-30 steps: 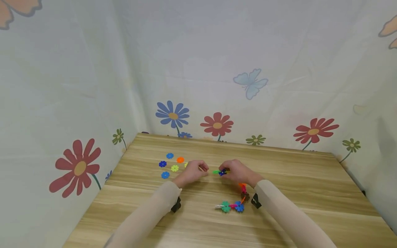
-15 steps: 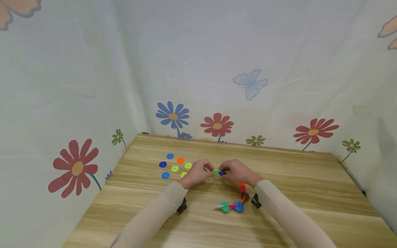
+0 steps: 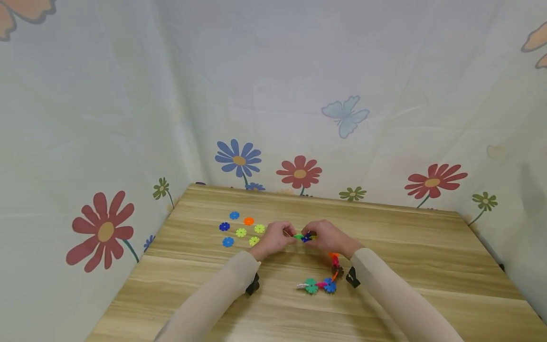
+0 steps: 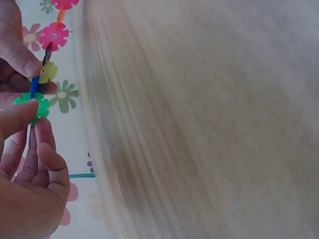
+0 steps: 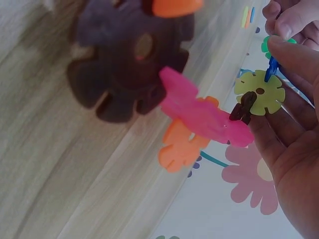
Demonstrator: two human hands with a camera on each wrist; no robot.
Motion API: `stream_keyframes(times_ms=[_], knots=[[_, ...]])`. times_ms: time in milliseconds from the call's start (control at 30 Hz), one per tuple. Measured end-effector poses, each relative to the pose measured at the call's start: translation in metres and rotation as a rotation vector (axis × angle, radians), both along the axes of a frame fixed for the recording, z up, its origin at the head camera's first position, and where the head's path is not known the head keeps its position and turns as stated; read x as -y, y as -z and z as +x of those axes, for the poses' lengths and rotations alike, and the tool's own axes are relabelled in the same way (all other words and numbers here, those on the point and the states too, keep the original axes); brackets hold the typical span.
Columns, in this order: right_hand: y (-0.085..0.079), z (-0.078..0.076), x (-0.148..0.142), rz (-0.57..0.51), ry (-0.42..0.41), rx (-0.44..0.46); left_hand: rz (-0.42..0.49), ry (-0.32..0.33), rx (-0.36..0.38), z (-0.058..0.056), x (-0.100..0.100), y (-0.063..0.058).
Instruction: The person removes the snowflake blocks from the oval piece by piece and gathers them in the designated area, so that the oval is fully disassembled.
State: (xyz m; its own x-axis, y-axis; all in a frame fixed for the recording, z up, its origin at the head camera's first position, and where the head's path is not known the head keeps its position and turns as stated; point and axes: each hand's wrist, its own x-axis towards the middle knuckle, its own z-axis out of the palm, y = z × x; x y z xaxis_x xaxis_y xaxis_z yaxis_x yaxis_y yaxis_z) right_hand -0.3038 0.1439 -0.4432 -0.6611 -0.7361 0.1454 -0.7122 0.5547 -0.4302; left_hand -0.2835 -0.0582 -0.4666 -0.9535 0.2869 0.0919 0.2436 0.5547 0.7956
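Notched plastic interlocking discs are joined edge to edge in a chain. At its upper end, my left hand [image 3: 275, 236] pinches a green disc [image 4: 44, 108] between thumb and fingers. Slotted into that disc is a blue disc [image 4: 34, 87], which my right hand [image 3: 325, 235] pinches beside it. A yellow disc [image 5: 271, 99] follows against my right fingers, then a brown one [image 5: 241, 110] and a pink one [image 5: 214, 122]. The chain curves down under my right wrist to a blue disc [image 3: 329, 285], a teal disc [image 3: 311, 286] and a whitish end disc [image 3: 301, 286].
Several loose discs lie left of my hands, among them an orange one [image 3: 249, 221], a dark blue one [image 3: 224, 226] and a yellow one [image 3: 241, 232]. The wood-grain table [image 3: 384, 294] meets a flower-printed curtain [image 3: 273, 118] at its back edge.
My left hand has moved right, from a gap away up to the chain's green end disc, uncovering loose yellow discs. My right hand has stayed nearly still.
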Motion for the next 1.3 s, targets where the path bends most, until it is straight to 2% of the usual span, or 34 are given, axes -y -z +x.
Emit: stream_keyframes(times_ms=[367, 767, 1033, 1300], knots=[[-0.002, 0.002, -0.001, -0.023, 0.013, 0.027, 0.019, -0.016, 0.010, 0.001, -0.002, -0.001], [0.001, 0.000, -0.008, -0.029, 0.025, 0.014, 0.013, -0.041, 0.024, 0.000, 0.002, 0.001], [0.003, -0.004, -0.014, -0.013, 0.013, -0.021, 0.025, -0.005, 0.019, 0.004, 0.008, -0.005], [0.004, -0.005, -0.015, -0.029, -0.006, -0.004, 0.014, 0.040, -0.003, 0.000, 0.008, -0.005]])
